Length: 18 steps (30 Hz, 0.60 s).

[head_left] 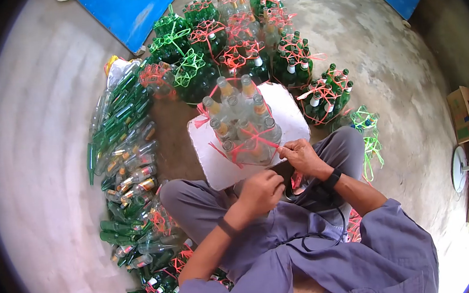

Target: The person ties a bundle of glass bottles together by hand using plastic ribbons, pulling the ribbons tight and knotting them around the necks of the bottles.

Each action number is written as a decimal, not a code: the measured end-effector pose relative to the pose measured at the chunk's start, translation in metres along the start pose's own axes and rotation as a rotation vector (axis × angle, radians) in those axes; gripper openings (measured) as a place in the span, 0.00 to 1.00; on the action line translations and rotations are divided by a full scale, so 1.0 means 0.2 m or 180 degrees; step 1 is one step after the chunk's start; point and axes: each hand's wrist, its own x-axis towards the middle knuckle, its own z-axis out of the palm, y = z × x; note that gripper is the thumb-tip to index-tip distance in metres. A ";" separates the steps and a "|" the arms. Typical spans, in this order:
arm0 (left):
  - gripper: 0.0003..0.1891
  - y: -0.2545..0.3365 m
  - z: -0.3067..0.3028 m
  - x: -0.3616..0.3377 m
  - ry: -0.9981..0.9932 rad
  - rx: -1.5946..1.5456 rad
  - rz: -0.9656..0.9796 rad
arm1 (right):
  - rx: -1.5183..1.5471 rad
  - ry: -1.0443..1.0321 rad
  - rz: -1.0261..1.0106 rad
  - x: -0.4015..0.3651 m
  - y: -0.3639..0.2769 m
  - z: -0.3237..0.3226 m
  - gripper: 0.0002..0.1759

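A cluster of clear glass bottles (243, 120) stands upright on a white board (293, 113) in front of my knees. Pink plastic string (256, 138) crosses over the bottle necks at the near side and loops round the group. My right hand (302, 158) pinches the string at the cluster's near right corner. My left hand (263, 193) is closed just below the board's near edge, slightly blurred; whatever it may hold is hidden.
Bundles of green bottles (291, 63) tied with pink or green string stand beyond the board. Loose bottles (130, 167) lie piled along the left. A cardboard box (461, 115) and a fan (459, 168) are at the right. A black cable (323, 233) crosses my lap.
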 end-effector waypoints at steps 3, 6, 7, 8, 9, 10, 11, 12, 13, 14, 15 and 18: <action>0.08 -0.02 0.15 0.01 -0.0910 -0.0332 -0.0037 | -0.0002 -0.0037 0.0011 0.00 0.00 -0.01 0.17; 0.08 -0.04 0.29 0.08 -0.1381 -0.0116 0.0090 | 0.0000 0.0037 -0.0098 0.00 0.01 -0.02 0.17; 0.08 -0.05 0.34 0.11 -0.1493 -0.0011 0.0180 | 0.0005 0.0025 -0.0073 -0.01 -0.01 -0.02 0.17; 0.08 -0.07 0.38 0.13 -0.1507 -0.0026 0.0170 | 0.0074 -0.0007 0.0006 -0.02 -0.04 -0.03 0.17; 0.07 -0.10 0.42 0.15 -0.1677 -0.0185 0.0174 | 0.0140 -0.0032 0.0077 -0.02 -0.06 -0.04 0.17; 0.05 -0.11 0.45 0.17 -0.1842 -0.0346 0.0181 | 0.0138 -0.0030 0.0089 -0.02 -0.05 -0.04 0.17; 0.05 -0.12 0.48 0.18 -0.1843 -0.0357 0.0183 | 0.0181 -0.0045 0.0058 -0.01 -0.04 -0.04 0.18; 0.05 -0.14 0.52 0.19 -0.1734 -0.0375 0.0367 | 0.0223 -0.0063 0.0028 -0.01 -0.03 -0.04 0.18; 0.06 -0.17 0.56 0.18 -0.1617 -0.0392 0.0543 | 0.0214 -0.0072 0.0038 -0.01 -0.03 -0.04 0.18; 0.06 -0.21 0.63 0.18 -0.1611 -0.0397 0.0531 | 0.0218 -0.0148 0.0126 -0.01 -0.02 -0.05 0.18; 0.08 -0.28 0.72 0.18 -0.1501 -0.0272 0.0704 | 0.0226 -0.0221 0.0210 0.00 -0.02 -0.05 0.18; 0.10 -0.43 0.84 0.16 -0.1427 -0.0120 0.0767 | 0.0043 -0.0045 0.0066 -0.03 -0.07 -0.05 0.19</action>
